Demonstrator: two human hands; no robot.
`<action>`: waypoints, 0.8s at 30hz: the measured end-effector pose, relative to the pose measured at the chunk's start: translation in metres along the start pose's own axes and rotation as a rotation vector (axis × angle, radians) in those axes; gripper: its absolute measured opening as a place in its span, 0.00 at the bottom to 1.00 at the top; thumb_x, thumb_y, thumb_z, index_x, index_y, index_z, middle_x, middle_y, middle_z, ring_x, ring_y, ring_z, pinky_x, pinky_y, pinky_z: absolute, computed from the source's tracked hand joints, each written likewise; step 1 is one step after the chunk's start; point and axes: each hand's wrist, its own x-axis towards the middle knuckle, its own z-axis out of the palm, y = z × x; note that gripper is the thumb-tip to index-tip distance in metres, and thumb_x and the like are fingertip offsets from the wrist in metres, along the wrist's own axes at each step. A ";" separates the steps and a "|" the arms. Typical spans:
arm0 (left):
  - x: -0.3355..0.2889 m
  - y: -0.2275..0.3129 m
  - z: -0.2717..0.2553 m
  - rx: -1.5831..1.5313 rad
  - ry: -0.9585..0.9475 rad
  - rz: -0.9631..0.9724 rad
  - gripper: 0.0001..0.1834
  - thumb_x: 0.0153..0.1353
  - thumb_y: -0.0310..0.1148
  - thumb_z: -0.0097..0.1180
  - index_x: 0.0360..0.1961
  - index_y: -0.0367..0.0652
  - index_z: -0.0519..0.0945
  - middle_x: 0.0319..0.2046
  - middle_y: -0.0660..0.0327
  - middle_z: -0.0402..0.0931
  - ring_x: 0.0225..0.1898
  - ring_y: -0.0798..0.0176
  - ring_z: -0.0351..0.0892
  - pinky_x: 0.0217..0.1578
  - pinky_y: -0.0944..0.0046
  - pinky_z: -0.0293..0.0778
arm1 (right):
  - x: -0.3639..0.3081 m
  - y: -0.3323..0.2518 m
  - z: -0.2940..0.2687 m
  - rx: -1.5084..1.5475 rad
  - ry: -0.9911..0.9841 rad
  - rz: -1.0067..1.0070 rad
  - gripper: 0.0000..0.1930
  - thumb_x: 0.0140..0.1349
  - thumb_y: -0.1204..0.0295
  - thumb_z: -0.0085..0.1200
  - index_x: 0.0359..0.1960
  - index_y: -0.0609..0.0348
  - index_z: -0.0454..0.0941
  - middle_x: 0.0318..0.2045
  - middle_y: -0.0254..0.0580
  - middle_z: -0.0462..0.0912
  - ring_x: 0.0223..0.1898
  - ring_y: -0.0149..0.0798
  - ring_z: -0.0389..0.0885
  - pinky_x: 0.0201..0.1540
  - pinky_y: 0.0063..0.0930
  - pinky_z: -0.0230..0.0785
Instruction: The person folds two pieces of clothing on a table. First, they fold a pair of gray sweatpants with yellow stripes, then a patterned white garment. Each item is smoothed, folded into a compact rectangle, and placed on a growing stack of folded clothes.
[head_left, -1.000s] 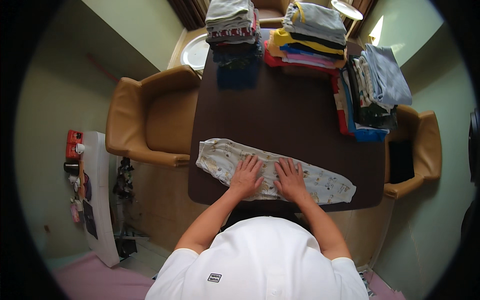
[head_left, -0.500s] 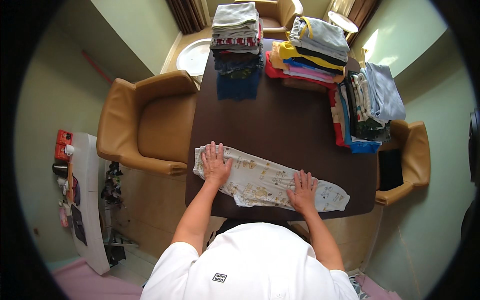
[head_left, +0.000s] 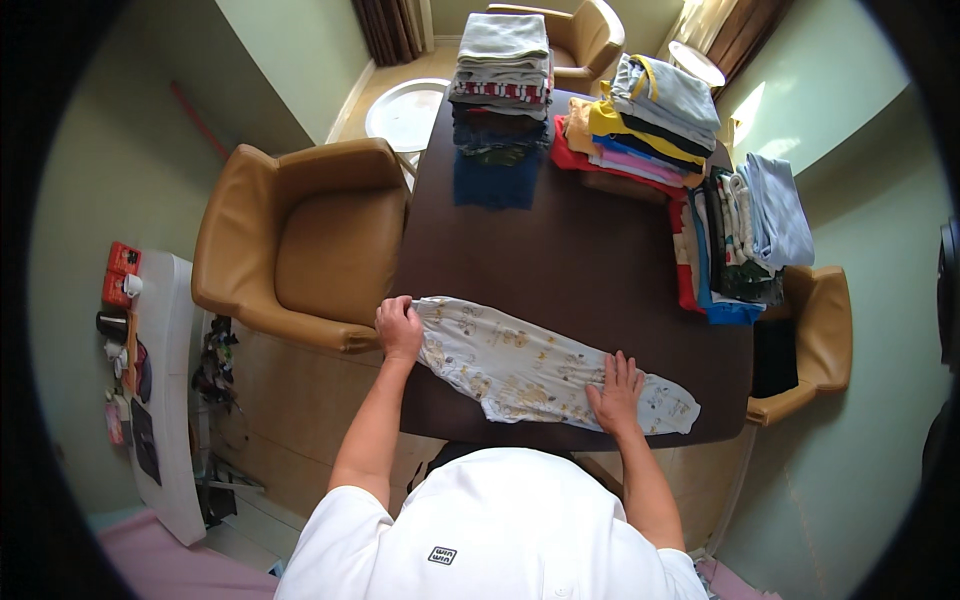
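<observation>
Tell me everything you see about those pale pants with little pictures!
The pants are pale whitish cloth, printed with small tan and grey drawings, too tiny to make out. They look thin and soft, slightly wrinkled. They seem folded lengthwise, broad at the left and narrowing to a cuff at the right. They lie flat, slanting along the near side of the dark brown table. The left grip curls at the wide end, partly hiding it; the right grip rests flat nearer the cuff.

left hand [head_left: 399,328] is curled; right hand [head_left: 616,394] lies flat, palm down; both arms [head_left: 370,422] extend forward.
</observation>
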 end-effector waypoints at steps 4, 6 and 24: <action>0.015 -0.028 -0.008 -0.393 -0.096 -0.272 0.09 0.60 0.33 0.59 0.35 0.38 0.84 0.27 0.52 0.85 0.31 0.52 0.87 0.37 0.52 0.82 | 0.002 -0.001 0.005 -0.014 0.016 0.010 0.44 0.65 0.52 0.60 0.78 0.55 0.55 0.79 0.50 0.53 0.80 0.60 0.45 0.77 0.66 0.34; 0.019 -0.038 -0.020 -0.357 -0.244 -0.300 0.09 0.59 0.33 0.60 0.35 0.38 0.85 0.29 0.51 0.86 0.32 0.52 0.87 0.38 0.53 0.82 | 0.001 -0.002 0.006 -0.015 0.009 0.024 0.44 0.65 0.52 0.59 0.78 0.56 0.55 0.79 0.50 0.52 0.80 0.60 0.45 0.78 0.66 0.33; -0.031 -0.030 -0.056 -0.328 -0.334 -0.058 0.05 0.53 0.29 0.59 0.30 0.40 0.78 0.30 0.52 0.77 0.36 0.44 0.80 0.38 0.49 0.77 | 0.007 -0.011 0.002 0.003 -0.014 0.089 0.44 0.66 0.52 0.58 0.79 0.56 0.53 0.79 0.53 0.52 0.80 0.62 0.44 0.77 0.67 0.33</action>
